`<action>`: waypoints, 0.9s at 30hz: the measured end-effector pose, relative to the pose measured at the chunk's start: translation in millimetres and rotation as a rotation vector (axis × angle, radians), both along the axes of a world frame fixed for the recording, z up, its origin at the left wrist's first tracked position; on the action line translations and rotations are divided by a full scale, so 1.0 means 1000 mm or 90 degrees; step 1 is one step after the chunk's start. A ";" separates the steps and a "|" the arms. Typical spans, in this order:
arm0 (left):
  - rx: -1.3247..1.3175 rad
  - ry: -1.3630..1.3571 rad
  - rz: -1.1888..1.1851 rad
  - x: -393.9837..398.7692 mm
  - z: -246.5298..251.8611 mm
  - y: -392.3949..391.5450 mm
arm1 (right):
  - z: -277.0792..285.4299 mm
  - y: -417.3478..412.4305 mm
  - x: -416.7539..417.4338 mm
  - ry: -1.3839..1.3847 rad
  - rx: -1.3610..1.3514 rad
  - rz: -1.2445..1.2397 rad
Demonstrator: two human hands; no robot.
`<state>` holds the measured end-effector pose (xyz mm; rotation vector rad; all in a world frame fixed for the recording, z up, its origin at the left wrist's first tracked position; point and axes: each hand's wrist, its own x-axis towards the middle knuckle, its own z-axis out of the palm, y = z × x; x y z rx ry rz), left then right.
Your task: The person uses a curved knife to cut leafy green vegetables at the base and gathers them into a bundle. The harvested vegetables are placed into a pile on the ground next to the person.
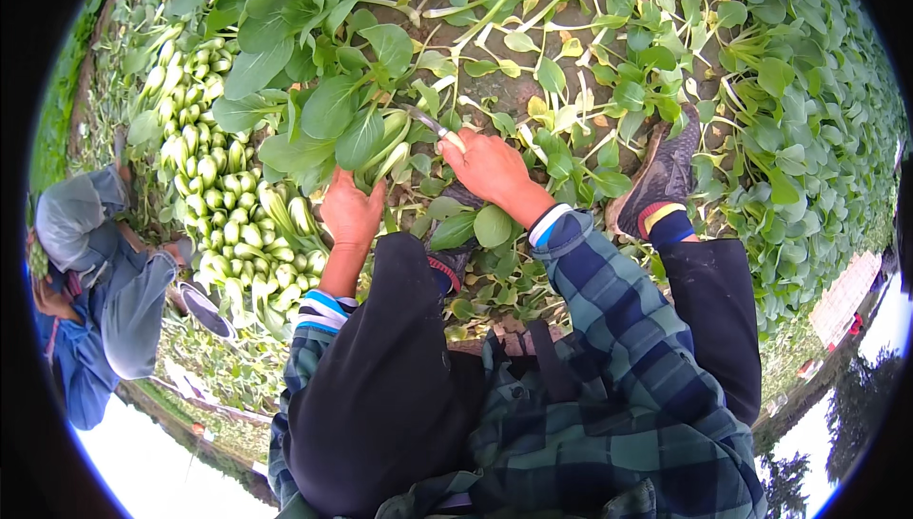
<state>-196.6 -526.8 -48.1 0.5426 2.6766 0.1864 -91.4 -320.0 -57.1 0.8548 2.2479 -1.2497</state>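
My left hand (pixel 352 211) is closed around the stems of a leafy green plant, which looks like bok choy (pixel 389 141), with its broad leaves spreading up and to the left. In my right hand (pixel 487 166) is a small knife with a pale handle (pixel 452 139). Its narrow metal blade (pixel 426 120) points up and left, close to the held greens. Left of my left hand lies a long pile of cut bok choy (pixel 235 216), pale stem bases showing. Leaves hide part of the fingers of my left hand.
Loose leaves and yellowed trimmings (pixel 570 48) litter the soil ahead. Dense standing greens (pixel 820 134) fill the right side. My right shoe (pixel 660 169) is planted among leaves; the other is partly hidden under my arms. At far left another person (pixel 107 269) in blue clothing crouches beside the pile.
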 end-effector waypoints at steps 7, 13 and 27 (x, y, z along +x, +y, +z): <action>0.079 -0.028 0.024 -0.006 0.001 -0.014 | 0.017 0.013 0.002 -0.049 -0.003 0.065; 0.106 -0.053 0.063 -0.006 0.001 -0.013 | 0.007 0.004 -0.002 -0.044 -0.026 0.028; 0.182 -0.155 0.111 -0.017 0.004 -0.021 | 0.016 0.026 0.031 0.030 -0.013 -0.036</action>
